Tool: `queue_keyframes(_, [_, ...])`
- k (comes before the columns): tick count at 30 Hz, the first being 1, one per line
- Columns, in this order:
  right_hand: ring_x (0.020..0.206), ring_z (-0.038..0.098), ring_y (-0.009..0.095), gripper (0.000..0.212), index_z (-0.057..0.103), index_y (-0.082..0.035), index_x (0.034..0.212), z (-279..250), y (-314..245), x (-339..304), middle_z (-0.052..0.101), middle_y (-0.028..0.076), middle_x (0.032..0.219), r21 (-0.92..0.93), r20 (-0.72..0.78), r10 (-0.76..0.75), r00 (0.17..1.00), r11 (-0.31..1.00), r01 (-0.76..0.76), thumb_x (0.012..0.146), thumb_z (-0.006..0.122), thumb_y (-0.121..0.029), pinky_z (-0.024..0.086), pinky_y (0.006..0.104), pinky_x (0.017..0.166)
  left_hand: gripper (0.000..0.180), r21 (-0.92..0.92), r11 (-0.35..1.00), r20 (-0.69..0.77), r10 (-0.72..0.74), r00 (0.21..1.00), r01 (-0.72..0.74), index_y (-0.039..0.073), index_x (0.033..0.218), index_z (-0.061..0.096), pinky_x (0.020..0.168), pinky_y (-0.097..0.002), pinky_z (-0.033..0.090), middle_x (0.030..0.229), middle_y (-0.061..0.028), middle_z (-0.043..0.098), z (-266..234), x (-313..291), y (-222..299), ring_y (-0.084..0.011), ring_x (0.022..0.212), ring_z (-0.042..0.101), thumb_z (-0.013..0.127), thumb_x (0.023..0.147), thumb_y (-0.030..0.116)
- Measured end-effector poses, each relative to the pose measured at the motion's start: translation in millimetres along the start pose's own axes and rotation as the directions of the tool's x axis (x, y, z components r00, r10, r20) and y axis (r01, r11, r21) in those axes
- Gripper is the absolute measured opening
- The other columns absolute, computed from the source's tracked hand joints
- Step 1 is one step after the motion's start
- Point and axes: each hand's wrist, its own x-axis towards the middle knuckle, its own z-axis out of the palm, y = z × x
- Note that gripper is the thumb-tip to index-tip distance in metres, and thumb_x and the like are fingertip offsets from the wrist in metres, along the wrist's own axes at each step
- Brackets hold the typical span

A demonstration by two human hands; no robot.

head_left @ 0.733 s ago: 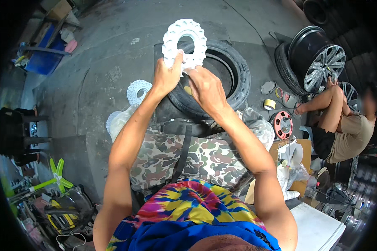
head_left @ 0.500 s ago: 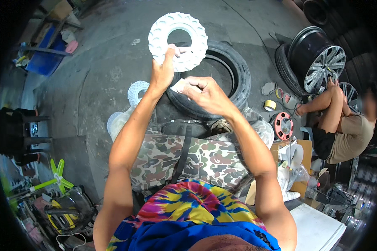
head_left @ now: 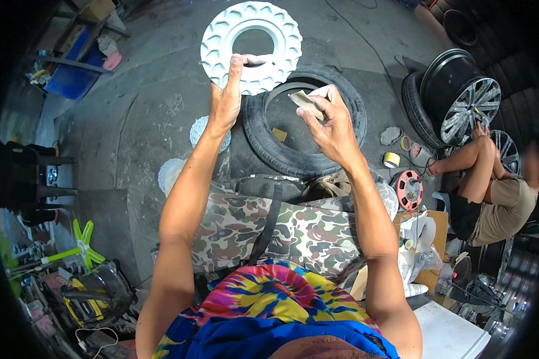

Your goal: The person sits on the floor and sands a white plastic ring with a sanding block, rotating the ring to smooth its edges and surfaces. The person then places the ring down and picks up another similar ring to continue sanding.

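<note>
My left hand grips a white ring with a chunky tread pattern, thumb on its face and fingers through the centre hole. The ring is held up beyond the tyre's far left edge. To its right, my right hand pinches a folded tan piece of sandpaper, apart from the ring. Below both hands a black tyre lies flat on the floor, with a small yellowish scrap inside it. Two more pale rings, one patterned ring and one partly hidden ring, lie beside my left forearm.
At the right a person sits by a spoked wheel rim. Nearer are a yellow tape roll, a red reel and a cardboard box. A green-legged stand is at the lower left, a blue bin at the far left.
My right hand has moved right, away from the ring, and the sandpaper in it has turned. The ring has risen a little and shows its face more fully. The whole view has shifted slightly.
</note>
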Motion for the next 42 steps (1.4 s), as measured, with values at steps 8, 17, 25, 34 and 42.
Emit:
queue_keyframes(8, [0.085, 0.074, 0.009, 0.023, 0.073, 0.002, 0.127, 0, -10, 2, 0.078, 0.005, 0.105, 0.479, 0.141, 0.407, 0.903, 0.77, -0.422, 0.108, 0.078, -0.01, 0.06, 0.0279, 0.074, 0.05, 0.233, 0.972, -0.126, 0.009, 0.992, 0.021, -0.004, 0.136, 0.073, 0.104, -0.0332, 0.057, 0.12, -0.0145, 0.082, -9, 8, -7, -0.0187, 0.119, 0.074, 0.058, 0.122, 0.041])
queue_keyframes(17, [0.097, 0.07, 0.01, 0.007, 0.068, -0.001, 0.103, 7, 1, 2, 0.08, 0.004, 0.106, 0.545, 0.035, 0.278, 0.96, 0.799, -0.252, 0.1, 0.074, -0.003, 0.055, 0.0292, 0.086, 0.043, -0.148, 0.966, 0.093, -0.197, 0.976, 0.21, 0.006, 0.106, 0.062, 0.107, -0.0406, 0.061, 0.121, -0.0201, 0.081, -8, 5, 15, -0.0237, 0.121, 0.075, 0.05, 0.124, 0.043])
queue_keyframes(25, [0.086, 0.059, 0.035, 0.03, 0.052, -0.002, 0.095, 19, -7, 2, 0.052, 0.015, 0.098, 0.006, -0.106, -0.068, 0.992, 0.998, 0.069, 0.082, 0.079, 0.003, 0.051, 0.0412, 0.075, 0.05, -0.228, 0.969, 0.026, -0.092, 0.995, 0.095, 0.008, 0.1, 0.057, 0.103, -0.0391, 0.06, 0.117, -0.0238, 0.081, 1, 2, 10, -0.024, 0.114, 0.075, 0.041, 0.126, 0.047])
queue_keyframes(34, [0.09, 0.069, 0.037, 0.035, 0.066, -0.002, 0.108, 25, -17, 11, 0.059, 0.015, 0.108, -0.178, -0.199, -0.074, 0.977, 0.983, 0.038, 0.08, 0.087, 0.0, 0.057, 0.047, 0.077, 0.047, -0.296, 0.931, 0.068, -0.201, 0.977, 0.212, 0.009, 0.102, 0.057, 0.097, -0.0386, 0.066, 0.12, -0.0274, 0.08, 14, -9, 2, -0.026, 0.11, 0.08, 0.043, 0.125, 0.047])
queue_keyframes(42, [0.082, 0.07, 0.032, 0.013, 0.073, 0.001, 0.099, 17, -19, 14, 0.069, 0.014, 0.093, -0.167, -0.28, -0.121, 0.952, 0.983, 0.076, 0.094, 0.083, -0.005, 0.056, 0.0422, 0.074, 0.057, -0.261, 0.962, -0.001, -0.079, 0.997, 0.076, 0.006, 0.105, 0.058, 0.095, -0.043, 0.069, 0.117, -0.027, 0.079, -4, 1, 4, -0.0308, 0.109, 0.08, 0.039, 0.124, 0.056])
